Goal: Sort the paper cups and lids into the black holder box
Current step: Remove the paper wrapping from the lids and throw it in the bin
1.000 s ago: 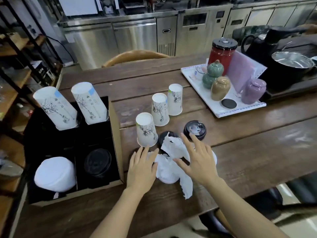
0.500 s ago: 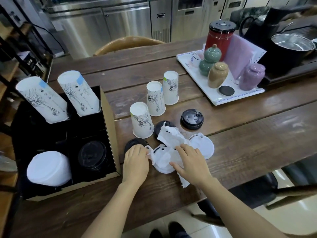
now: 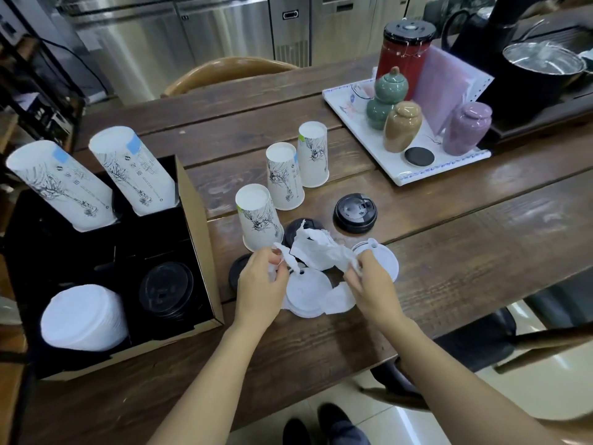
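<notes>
My left hand (image 3: 260,285) and my right hand (image 3: 369,284) each pinch an end of a crumpled white plastic wrapper (image 3: 316,250), lifted above white lids (image 3: 308,292) on the table. Three upside-down paper cups (image 3: 256,218) stand just beyond. Black lids lie around them: one (image 3: 354,213) to the right, one (image 3: 300,228) behind the wrapper, one (image 3: 237,271) partly under my left hand. The black holder box (image 3: 199,226) at left holds two cup stacks (image 3: 134,171), a white lid stack (image 3: 83,316) and a black lid stack (image 3: 167,289).
A white tray (image 3: 359,130) at back right carries ceramic jars (image 3: 402,126) and a red canister (image 3: 402,56). A black kettle and a steel pot (image 3: 542,64) sit behind it. A wooden chair back (image 3: 224,72) stands across the table. The table's front edge is close to my arms.
Both hands went from resting flat on the wrapper to pinching its two ends and lifting it, uncovering the white lids beneath. The view tilted down and nearer.
</notes>
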`<move>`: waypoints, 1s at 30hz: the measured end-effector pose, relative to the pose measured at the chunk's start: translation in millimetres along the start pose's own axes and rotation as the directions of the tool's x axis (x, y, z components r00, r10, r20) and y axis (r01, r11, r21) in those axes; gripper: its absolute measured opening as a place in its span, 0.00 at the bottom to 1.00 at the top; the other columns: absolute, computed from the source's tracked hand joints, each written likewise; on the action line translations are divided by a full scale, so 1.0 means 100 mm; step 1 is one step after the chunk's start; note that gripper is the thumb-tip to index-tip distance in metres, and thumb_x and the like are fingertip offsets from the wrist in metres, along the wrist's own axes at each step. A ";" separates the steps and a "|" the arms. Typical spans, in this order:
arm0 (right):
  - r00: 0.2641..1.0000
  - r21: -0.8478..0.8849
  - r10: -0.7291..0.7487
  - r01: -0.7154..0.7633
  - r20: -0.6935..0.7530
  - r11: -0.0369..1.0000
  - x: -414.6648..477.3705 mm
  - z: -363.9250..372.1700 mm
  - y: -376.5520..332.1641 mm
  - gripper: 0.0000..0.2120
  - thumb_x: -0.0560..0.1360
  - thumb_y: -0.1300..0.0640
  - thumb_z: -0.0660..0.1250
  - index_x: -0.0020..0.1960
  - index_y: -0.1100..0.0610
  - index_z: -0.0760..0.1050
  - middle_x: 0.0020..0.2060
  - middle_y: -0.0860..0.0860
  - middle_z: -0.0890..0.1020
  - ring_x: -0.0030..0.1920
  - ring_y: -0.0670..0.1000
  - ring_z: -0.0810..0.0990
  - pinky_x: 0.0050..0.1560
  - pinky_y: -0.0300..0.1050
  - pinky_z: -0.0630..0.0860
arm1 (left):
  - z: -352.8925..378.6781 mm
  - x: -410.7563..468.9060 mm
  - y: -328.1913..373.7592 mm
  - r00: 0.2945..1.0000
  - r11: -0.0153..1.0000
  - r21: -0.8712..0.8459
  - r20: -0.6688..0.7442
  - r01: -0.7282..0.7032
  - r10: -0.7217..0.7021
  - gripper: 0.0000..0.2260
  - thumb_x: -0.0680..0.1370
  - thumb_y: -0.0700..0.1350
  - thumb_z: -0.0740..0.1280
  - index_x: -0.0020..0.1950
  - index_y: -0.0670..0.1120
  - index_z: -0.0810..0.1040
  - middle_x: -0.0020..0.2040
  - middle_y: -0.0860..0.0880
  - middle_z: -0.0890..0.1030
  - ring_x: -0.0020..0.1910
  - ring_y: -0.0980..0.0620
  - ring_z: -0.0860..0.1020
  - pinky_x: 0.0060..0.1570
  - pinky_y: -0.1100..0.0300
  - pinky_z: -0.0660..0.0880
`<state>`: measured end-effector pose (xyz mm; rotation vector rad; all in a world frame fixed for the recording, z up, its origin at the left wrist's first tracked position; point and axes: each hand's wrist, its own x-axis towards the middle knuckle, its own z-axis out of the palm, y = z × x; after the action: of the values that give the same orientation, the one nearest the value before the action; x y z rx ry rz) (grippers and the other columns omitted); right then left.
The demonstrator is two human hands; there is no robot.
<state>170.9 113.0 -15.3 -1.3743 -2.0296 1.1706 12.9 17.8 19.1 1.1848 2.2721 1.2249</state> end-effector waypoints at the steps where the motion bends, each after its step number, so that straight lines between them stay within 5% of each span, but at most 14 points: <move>1: 1.000 0.021 0.028 -0.028 -0.012 0.999 0.00 -0.06 -0.03 0.13 0.75 0.66 0.57 0.37 0.54 0.58 0.30 0.48 0.61 0.31 0.48 0.57 0.31 0.41 0.56 | 0.02 0.02 0.03 1.000 1.000 -0.019 0.012 0.016 -0.015 0.01 0.74 0.36 0.66 0.44 0.39 0.75 0.41 0.51 0.76 0.40 0.53 0.72 0.36 0.69 0.63; 3: 0.997 0.048 0.043 -0.039 -0.068 0.998 0.00 -0.17 -0.11 0.06 0.76 0.67 0.55 0.45 0.57 0.62 0.32 0.49 0.65 0.32 0.49 0.62 0.30 0.41 0.59 | 0.06 0.06 0.08 0.999 0.999 -0.028 0.038 0.020 -0.019 0.05 0.74 0.33 0.63 0.41 0.42 0.71 0.35 0.53 0.73 0.35 0.55 0.70 0.33 0.67 0.65; 6: 0.986 0.013 -0.024 0.026 -0.167 1.000 0.04 -0.28 -0.19 0.13 0.76 0.69 0.53 0.57 0.60 0.70 0.38 0.49 0.71 0.40 0.51 0.70 0.37 0.43 0.63 | 0.12 0.10 0.14 0.998 1.000 -0.008 0.070 0.000 0.001 0.09 0.73 0.29 0.56 0.40 0.43 0.67 0.33 0.54 0.69 0.32 0.55 0.67 0.32 0.67 0.64; 10: 0.987 -0.058 0.024 -0.034 -0.158 0.998 0.16 -0.28 -0.18 0.09 0.77 0.56 0.61 0.53 0.58 0.76 0.38 0.47 0.67 0.43 0.53 0.71 0.44 0.45 0.66 | 0.22 0.16 0.14 0.995 1.000 0.004 0.093 0.022 -0.022 0.12 0.73 0.30 0.57 0.39 0.48 0.64 0.35 0.52 0.68 0.36 0.49 0.67 0.31 0.61 0.62; 13: 0.998 -0.205 0.036 -0.044 -0.044 0.978 0.29 -0.25 -0.21 0.22 0.71 0.44 0.68 0.62 0.51 0.74 0.50 0.52 0.74 0.53 0.52 0.75 0.47 0.44 0.65 | 0.28 0.17 0.15 0.985 0.997 0.078 0.169 0.003 -0.017 0.08 0.74 0.39 0.65 0.49 0.46 0.69 0.44 0.51 0.71 0.47 0.50 0.69 0.42 0.59 0.66; 15: 0.998 -0.258 0.028 -0.013 0.053 0.966 0.40 -0.18 -0.23 0.26 0.70 0.43 0.70 0.66 0.49 0.71 0.52 0.52 0.73 0.55 0.54 0.75 0.47 0.44 0.67 | 0.33 0.16 0.13 0.970 0.983 0.179 0.241 -0.027 -0.017 0.14 0.75 0.46 0.66 0.60 0.47 0.72 0.51 0.49 0.71 0.53 0.51 0.69 0.49 0.57 0.69; 21: 0.993 -0.436 0.021 0.031 0.115 0.899 0.59 0.01 -0.20 0.11 0.76 0.51 0.65 0.55 0.55 0.79 0.45 0.54 0.72 0.49 0.60 0.79 0.44 0.50 0.72 | 0.50 0.16 0.05 0.948 0.888 0.447 0.314 -0.106 -0.044 0.17 0.77 0.53 0.64 0.65 0.50 0.73 0.52 0.46 0.70 0.55 0.47 0.69 0.56 0.54 0.70; 26: 0.998 -0.088 0.027 -0.022 0.057 0.996 0.70 -0.08 -0.15 0.08 0.76 0.57 0.63 0.43 0.62 0.75 0.41 0.58 0.77 0.40 0.53 0.74 0.35 0.43 0.65 | 0.59 0.18 0.09 0.955 0.846 0.509 0.298 -0.158 -0.001 0.19 0.77 0.55 0.62 0.67 0.52 0.70 0.54 0.46 0.70 0.55 0.46 0.68 0.54 0.56 0.68; 30: 0.998 0.084 0.059 -0.060 0.018 0.995 0.71 -0.25 -0.18 0.12 0.75 0.59 0.62 0.35 0.62 0.67 0.31 0.54 0.67 0.31 0.49 0.62 0.33 0.44 0.59 | 0.75 0.26 0.15 0.948 0.794 0.573 0.319 -0.201 0.010 0.25 0.75 0.58 0.65 0.70 0.55 0.66 0.58 0.45 0.69 0.58 0.44 0.68 0.56 0.55 0.65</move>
<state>149.1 184.2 5.9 -1.3974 -1.9386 1.2818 49.3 83.4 -10.1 1.5974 2.4390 0.2795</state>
